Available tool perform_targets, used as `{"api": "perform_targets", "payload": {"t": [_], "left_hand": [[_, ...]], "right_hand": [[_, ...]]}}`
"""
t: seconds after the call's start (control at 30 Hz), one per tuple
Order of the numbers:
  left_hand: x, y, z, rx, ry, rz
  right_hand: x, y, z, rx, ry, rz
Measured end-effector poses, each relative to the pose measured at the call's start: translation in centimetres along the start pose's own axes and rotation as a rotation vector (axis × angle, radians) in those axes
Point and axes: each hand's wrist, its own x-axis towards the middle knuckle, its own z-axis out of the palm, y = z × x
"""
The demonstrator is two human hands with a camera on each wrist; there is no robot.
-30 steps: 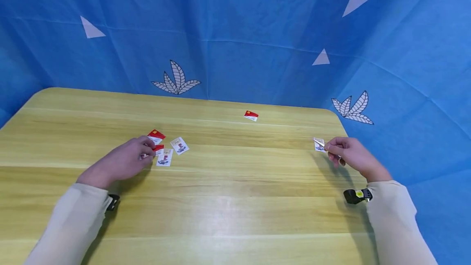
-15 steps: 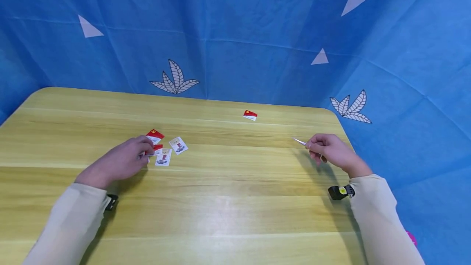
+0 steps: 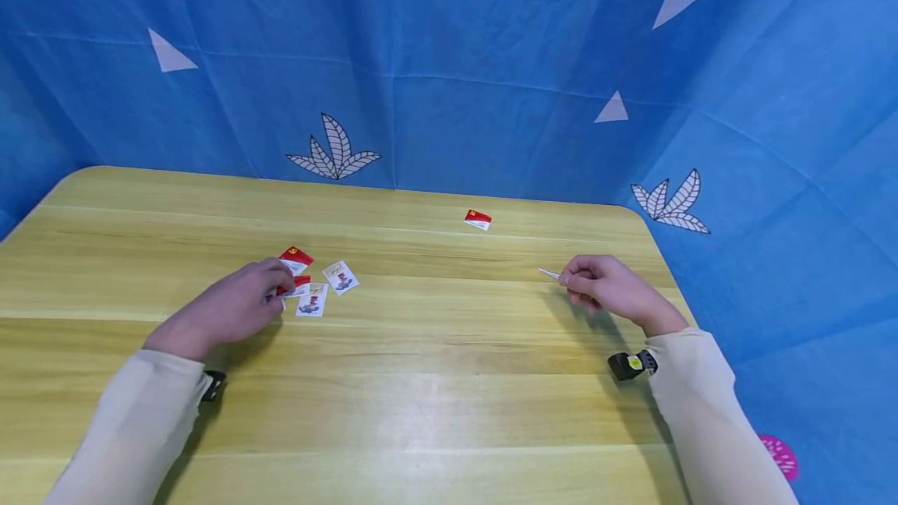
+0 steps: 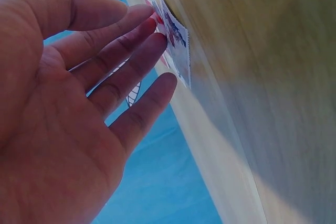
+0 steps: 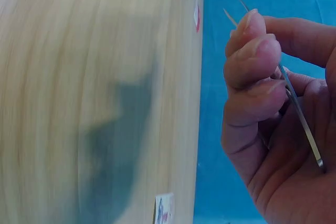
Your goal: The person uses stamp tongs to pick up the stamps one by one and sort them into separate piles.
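My left hand [image 3: 238, 298] reaches over a cluster of postage stamps at left. Its fingertips meet a red-and-white stamp [image 3: 302, 284], while its fingers look extended in the left wrist view, near a perforated stamp [image 4: 178, 48]. Around it lie another red-and-white stamp [image 3: 298, 257] and two pictorial stamps [image 3: 312, 300], one of them farther right [image 3: 341, 277]. My right hand [image 3: 610, 287] pinches metal tweezers [image 3: 549, 273] above the table at right. In the right wrist view the slightly parted tweezers' tips show nothing between them. A pictorial stamp [image 5: 164, 208] lies below that hand, hidden in the head view.
A single red-and-white stamp [image 3: 478, 220] lies near the back edge of the wooden table [image 3: 421, 411]. Behind it hangs a blue curtain [image 3: 449, 61], which also runs along the right side.
My right hand has moved left with the tweezers, away from the pictorial stamp that was under their tips. The left hand has stayed nearly still at the cluster.
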Motion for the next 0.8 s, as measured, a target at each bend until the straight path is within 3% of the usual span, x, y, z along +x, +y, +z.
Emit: {"api": "perform_targets", "payload": {"t": [0.33,0.8], "left_hand": [[0.2,-0.2,0.0,0.019,0.012,0.047],[0.2,0.1,-0.2,0.019,0.008,0.031]], "right_hand": [[0.7,-1.0,0.8,-0.032,-0.029,-0.021],[2.0,-2.1,3.0,-0.010,-0.091,-0.035]]}}
